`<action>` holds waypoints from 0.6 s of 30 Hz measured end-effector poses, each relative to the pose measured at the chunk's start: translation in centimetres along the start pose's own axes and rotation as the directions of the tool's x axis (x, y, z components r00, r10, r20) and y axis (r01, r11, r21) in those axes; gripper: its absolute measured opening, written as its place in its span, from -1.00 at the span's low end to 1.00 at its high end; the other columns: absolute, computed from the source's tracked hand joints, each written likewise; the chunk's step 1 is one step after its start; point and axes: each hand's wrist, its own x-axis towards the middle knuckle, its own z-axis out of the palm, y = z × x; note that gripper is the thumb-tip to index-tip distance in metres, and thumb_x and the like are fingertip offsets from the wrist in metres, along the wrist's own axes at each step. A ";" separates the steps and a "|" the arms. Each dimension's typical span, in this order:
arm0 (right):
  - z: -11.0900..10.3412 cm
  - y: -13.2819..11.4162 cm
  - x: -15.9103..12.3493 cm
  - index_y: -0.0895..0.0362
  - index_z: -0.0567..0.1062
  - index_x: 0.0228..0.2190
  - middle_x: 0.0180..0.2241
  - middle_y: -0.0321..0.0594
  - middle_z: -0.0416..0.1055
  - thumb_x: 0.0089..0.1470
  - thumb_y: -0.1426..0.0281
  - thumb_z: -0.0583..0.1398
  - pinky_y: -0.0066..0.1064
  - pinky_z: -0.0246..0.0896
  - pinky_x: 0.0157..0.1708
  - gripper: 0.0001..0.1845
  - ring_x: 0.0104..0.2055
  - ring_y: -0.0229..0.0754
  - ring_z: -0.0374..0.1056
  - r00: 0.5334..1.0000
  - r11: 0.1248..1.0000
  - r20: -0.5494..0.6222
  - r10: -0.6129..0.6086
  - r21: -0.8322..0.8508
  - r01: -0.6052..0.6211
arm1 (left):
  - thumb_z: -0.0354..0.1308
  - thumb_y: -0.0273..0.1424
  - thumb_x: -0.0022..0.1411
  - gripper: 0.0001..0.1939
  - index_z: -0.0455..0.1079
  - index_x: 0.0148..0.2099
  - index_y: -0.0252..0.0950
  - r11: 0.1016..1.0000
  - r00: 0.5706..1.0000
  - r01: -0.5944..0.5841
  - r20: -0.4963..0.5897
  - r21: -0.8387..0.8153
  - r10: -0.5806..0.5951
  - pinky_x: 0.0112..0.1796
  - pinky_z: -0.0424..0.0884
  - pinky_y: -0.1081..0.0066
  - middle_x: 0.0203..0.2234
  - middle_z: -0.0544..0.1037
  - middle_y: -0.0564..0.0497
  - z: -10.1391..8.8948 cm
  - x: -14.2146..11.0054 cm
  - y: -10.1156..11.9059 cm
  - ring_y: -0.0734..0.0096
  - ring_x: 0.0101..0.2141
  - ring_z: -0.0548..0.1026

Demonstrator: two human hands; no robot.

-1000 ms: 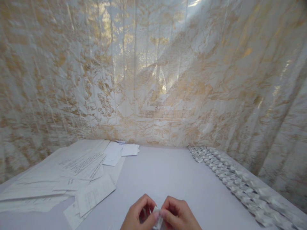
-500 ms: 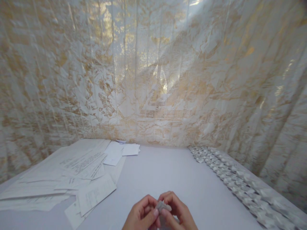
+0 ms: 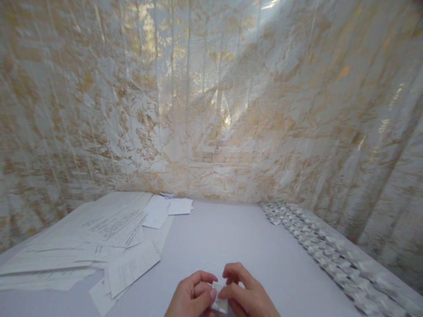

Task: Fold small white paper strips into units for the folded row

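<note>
A small piece of folded paper (image 3: 220,304), whitish with faint dark marks, is between my hands at the bottom middle of the view. My left hand (image 3: 193,296) pinches its left edge, with the thumb pressed on top. From the other side, my right hand (image 3: 249,294) grips the upper right of the paper between curled fingers, its index finger lifted and bent above. How the paper is folded underneath is hidden by the fingers.
Printed sheets and cut paper pieces (image 3: 132,266) are piled on the white table (image 3: 205,240) at left. Small white slips (image 3: 180,206) lie at the back. Rows of folded paper pieces (image 3: 317,242) run along the right side. A shiny patterned sheet (image 3: 211,110) covers the wall behind.
The paper between my hands has gone from a crumpled-looking lump to a flatter, squarer piece held lower. My right index finger has lifted off it, and my hands have spread slightly apart.
</note>
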 end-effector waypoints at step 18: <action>1.5 0.2 -0.1 0.15 0.43 -0.49 -0.59 -0.33 0.36 -0.18 -0.16 0.41 -0.44 0.14 -0.48 -0.37 -0.56 -0.26 0.31 0.741 0.445 0.294 0.604 0.647 -0.619 | 0.35 0.18 0.00 -0.35 0.40 -0.21 -0.33 1.000 0.986 0.017 0.165 0.009 -0.018 -0.45 0.30 0.45 -0.52 0.59 0.01 -0.1 0.2 0.1 0.37 -0.47 0.57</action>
